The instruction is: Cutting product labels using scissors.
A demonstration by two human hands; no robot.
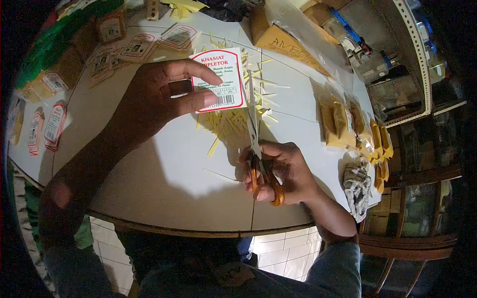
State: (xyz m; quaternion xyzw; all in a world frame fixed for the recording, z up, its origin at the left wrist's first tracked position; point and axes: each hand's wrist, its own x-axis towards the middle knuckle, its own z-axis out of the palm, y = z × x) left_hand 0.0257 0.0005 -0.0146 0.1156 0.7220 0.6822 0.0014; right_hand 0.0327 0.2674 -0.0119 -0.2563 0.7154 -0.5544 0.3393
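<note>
My left hand (179, 87) pinches a printed paper label (227, 72) between thumb and fingers. The label is white with a red border and bears writing and a barcode. In my right hand (283, 171) is a pair of scissors (254, 138) with amber-coloured handles, its blades pointing away from me. The blades lie along the label's right edge; whether they touch the paper I cannot tell. Beneath the label, narrow yellowish paper strips (227, 124) are heaped on the white table (179, 164). One thin strip (221, 175) lies apart, nearer to me.
Stacks of labels (55, 124) lie at the left. More labels (138, 47) sit farther back, by brown packets (54, 83). A cardboard box (287, 44) with handwriting stands at the back right. Filled yellow-brown pouches (339, 126) and a crumpled cloth (356, 186) line the right edge.
</note>
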